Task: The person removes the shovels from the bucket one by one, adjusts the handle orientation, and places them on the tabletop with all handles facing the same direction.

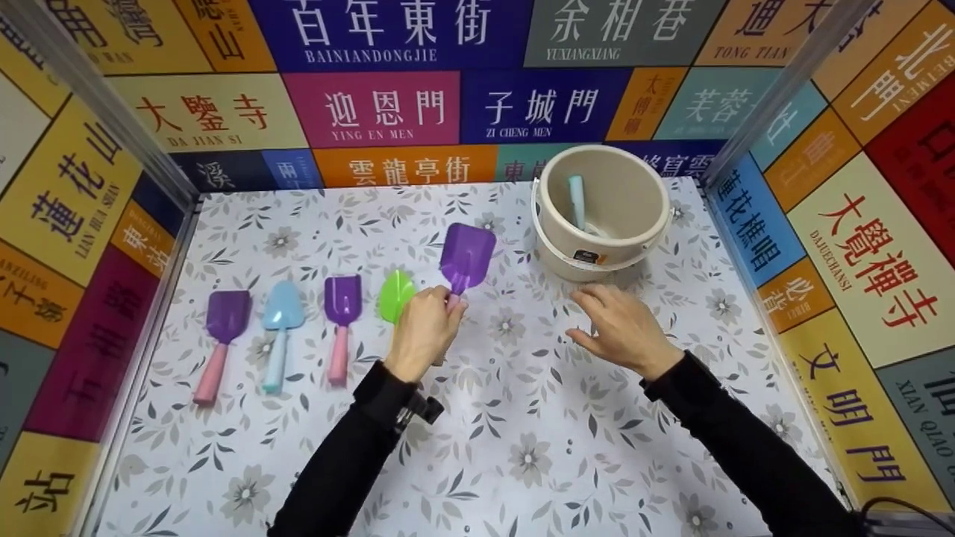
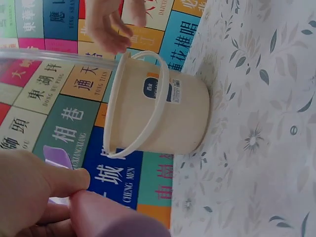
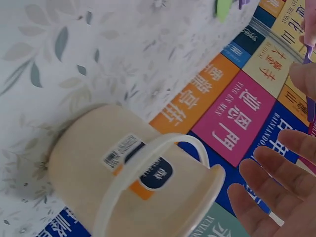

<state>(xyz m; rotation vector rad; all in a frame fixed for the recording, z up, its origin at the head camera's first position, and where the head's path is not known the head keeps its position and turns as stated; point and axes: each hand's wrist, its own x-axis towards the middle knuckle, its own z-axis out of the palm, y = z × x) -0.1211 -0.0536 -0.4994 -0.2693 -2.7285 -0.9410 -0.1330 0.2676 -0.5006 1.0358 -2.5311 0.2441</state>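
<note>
One purple shovel (image 1: 468, 252) is pointing toward the table's (image 1: 515, 406) far edge, head view showing the left hand (image 1: 424, 332) gripping it; left wrist view: its pink handle (image 2: 96, 211), likely light, stiff — best held there; right wrist view: right hand (image 3: 296, 212) hovering, loosely spread.

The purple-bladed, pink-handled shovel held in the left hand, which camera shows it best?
Head view: the shovel shows its broad blade uncovered, though the left hand hides much of the handle. The left wrist view shows the handle close up but little blade; the right wrist view, only parts at its right edge.
</note>
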